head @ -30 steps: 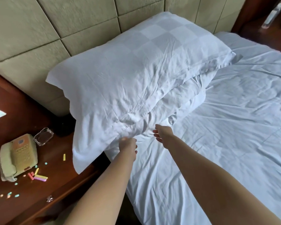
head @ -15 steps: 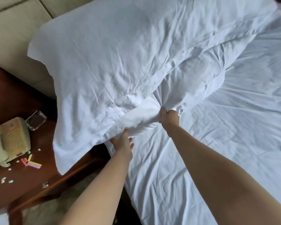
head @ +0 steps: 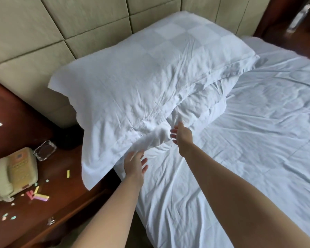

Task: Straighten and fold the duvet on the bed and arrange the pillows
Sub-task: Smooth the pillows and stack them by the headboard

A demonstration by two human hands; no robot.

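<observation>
Head view: two white pillows lie stacked at the far left of the bed (head: 195, 203), against the padded headboard (head: 43, 33). The top pillow (head: 141, 83) lies askew over the lower pillow (head: 209, 104), and its near left corner hangs past the bed edge over the worktop (head: 25, 221). The lower pillow shows only at the right, under the top one. A white duvet (head: 267, 131) is spread over the bed to the right, wrinkled.

The left hand (head: 134, 163) reaches in just below the top pillow's near edge, fingers straight and spread, holding nothing; whether the fingertips touch the cloth I cannot tell. The right hand (head: 182, 135) is just right of it, at the bunched cloth between the two pillows, fingers loose and apart, gripping nothing.

On the worktop at the left stand a beige phone (head: 14, 172) and, just beyond it, a glass ashtray (head: 44, 150). Coloured chalk bits (head: 39, 196) lie scattered near the phone.
</observation>
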